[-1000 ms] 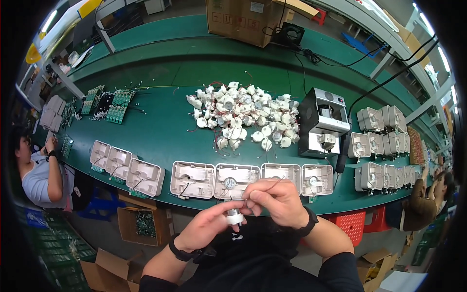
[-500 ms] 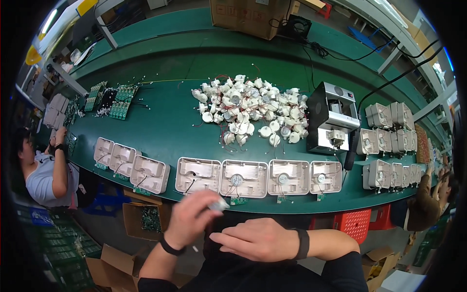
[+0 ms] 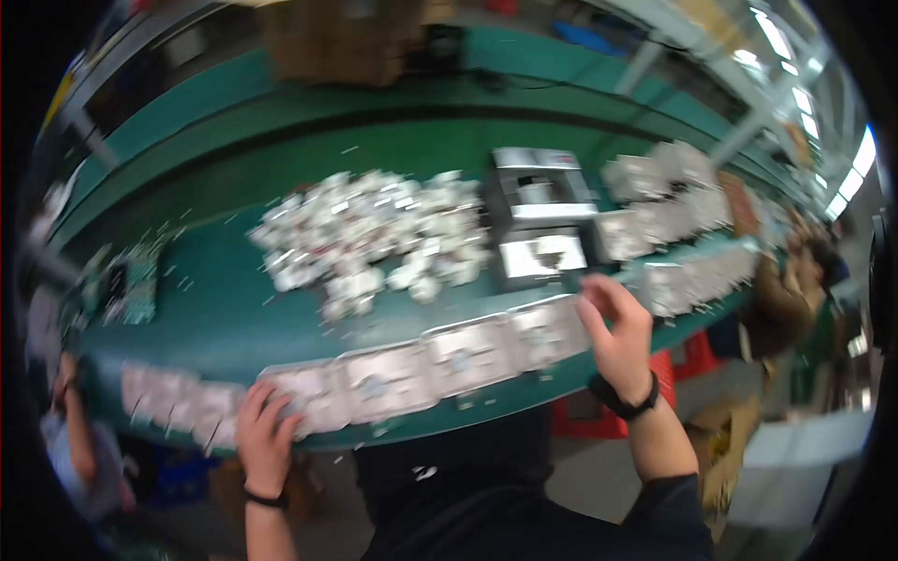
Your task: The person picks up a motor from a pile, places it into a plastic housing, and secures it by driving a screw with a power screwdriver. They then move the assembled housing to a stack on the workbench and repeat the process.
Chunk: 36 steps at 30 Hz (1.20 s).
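1. One blurred grey motor [image 3: 290,409] is showing by the left hand [image 3: 263,439], over the leftmost box [image 3: 323,395] of four; whether the fingers are gripping it, I cannot tell.
2. The hands are now working farther apart; the right hand [image 3: 625,338] is reaching near one machine [image 3: 550,212], thumb and fingers parted.
3. Three more boxes [image 3: 178,400] are sitting left.

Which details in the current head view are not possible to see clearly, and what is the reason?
All in the head view:
Left hand: whether it holds a part cannot be told; its fingers and motion blur hide this.
Pale housing at that hand: its lower left corner is covered by the hand.
Pile of white parts: blur smears single pieces and wires together.
Cardboard box: its top is cut off by the upper edge.
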Each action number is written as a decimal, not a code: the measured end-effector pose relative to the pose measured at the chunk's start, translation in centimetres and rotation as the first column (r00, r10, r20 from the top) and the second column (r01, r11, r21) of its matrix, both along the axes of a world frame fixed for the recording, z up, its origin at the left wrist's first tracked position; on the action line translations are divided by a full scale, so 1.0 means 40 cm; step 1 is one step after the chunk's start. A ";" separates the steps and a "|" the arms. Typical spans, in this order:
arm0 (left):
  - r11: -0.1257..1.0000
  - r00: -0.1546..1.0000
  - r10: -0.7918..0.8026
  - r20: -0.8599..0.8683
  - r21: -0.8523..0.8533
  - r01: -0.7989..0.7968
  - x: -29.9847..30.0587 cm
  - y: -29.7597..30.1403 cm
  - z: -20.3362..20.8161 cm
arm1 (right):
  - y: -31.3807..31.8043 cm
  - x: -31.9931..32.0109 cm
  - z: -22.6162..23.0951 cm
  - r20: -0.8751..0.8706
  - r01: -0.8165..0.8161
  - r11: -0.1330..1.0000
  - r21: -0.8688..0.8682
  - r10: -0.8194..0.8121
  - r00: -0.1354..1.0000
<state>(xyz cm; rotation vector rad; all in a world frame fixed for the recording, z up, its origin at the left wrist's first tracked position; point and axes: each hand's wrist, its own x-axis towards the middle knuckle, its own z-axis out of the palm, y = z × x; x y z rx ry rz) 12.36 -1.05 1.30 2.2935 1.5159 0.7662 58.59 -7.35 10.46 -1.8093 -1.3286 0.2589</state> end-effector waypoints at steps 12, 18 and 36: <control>1.000 0.998 -0.001 -0.064 -0.017 0.000 0.050 -0.001 0.052 | 0.260 0.339 -0.230 0.240 0.361 0.928 -0.089 -0.331 0.912; 0.997 0.990 -0.041 -0.134 -0.069 0.032 0.049 0.013 0.040 | 0.249 0.392 -0.197 -0.148 0.236 0.972 -0.005 -0.234 0.961; 0.917 0.908 0.347 0.236 -0.290 -0.275 0.023 -0.048 -0.052 | 0.175 0.113 0.127 -0.411 -0.111 0.747 0.656 0.477 0.776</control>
